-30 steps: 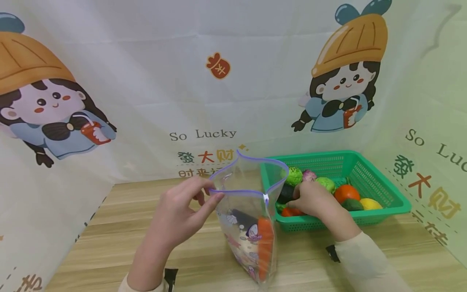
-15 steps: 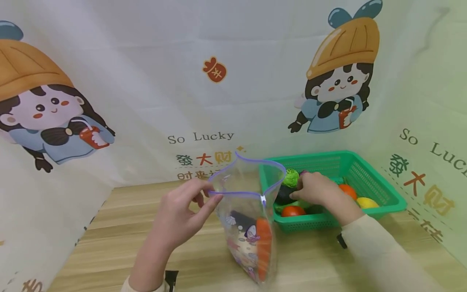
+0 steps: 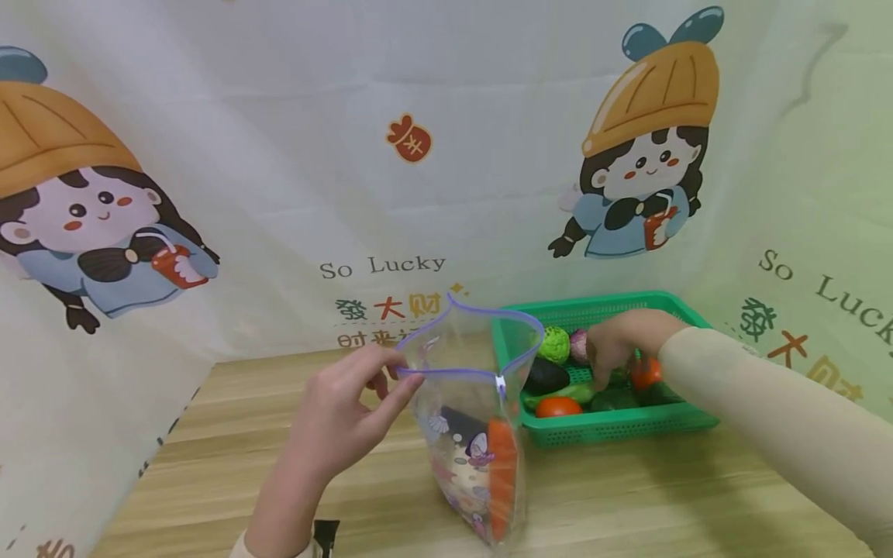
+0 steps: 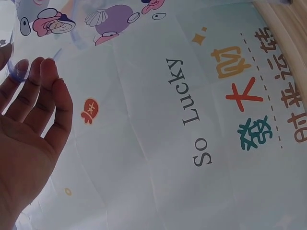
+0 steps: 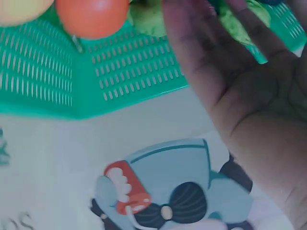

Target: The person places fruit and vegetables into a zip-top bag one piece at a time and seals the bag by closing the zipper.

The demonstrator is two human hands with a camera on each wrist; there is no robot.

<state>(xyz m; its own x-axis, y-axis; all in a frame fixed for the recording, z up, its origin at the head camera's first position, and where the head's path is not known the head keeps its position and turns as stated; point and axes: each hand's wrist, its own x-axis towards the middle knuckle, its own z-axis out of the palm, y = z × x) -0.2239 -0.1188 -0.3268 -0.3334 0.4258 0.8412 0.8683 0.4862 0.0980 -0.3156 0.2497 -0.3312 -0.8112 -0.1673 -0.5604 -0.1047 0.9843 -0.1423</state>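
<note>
On the table, bag — long axis upright, mouth up, left hand pinching rim, right hand unclenched.

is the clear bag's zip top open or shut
Open. The purple zip edges of the clear bag stand apart in a wide loop in the head view, and the left hand pinches one side.

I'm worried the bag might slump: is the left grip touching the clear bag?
Touching. The head view shows the left grip pinching the clear bag at its open top, between thumb and fingers.
</note>
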